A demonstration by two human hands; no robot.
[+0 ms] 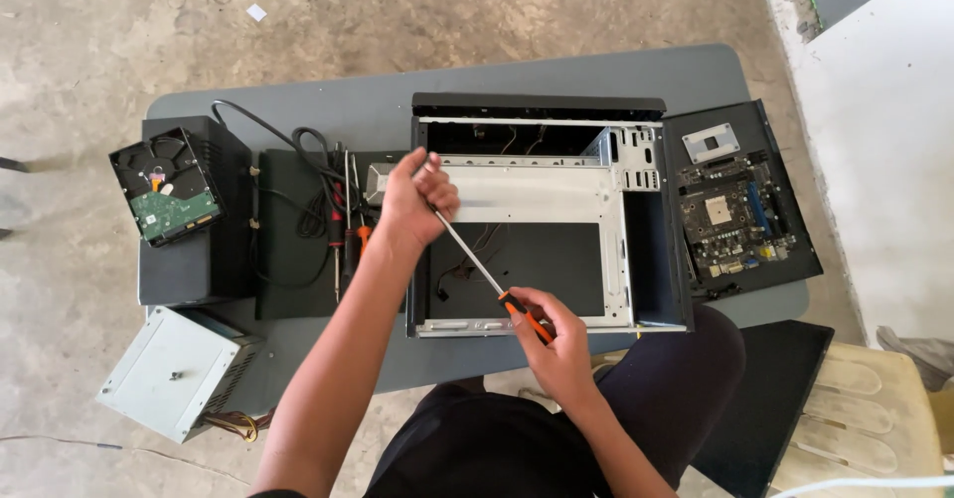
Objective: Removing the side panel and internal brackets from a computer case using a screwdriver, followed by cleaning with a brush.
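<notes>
Two hands on one long screwdriver (477, 259), orange-black handle, slim steel shaft

Grey table (556, 66): PC case (636, 304), mobo (740, 210)

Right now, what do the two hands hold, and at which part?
Both hold one long screwdriver. The right hand grips its orange and black handle; the left hand pinches the metal shaft near the tip, over the open computer case.

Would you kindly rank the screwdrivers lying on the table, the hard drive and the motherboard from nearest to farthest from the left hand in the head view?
1. Spare screwdrivers, just left of the left hand.
2. Hard drive, far left.
3. Motherboard, far right, past the open case.
</notes>
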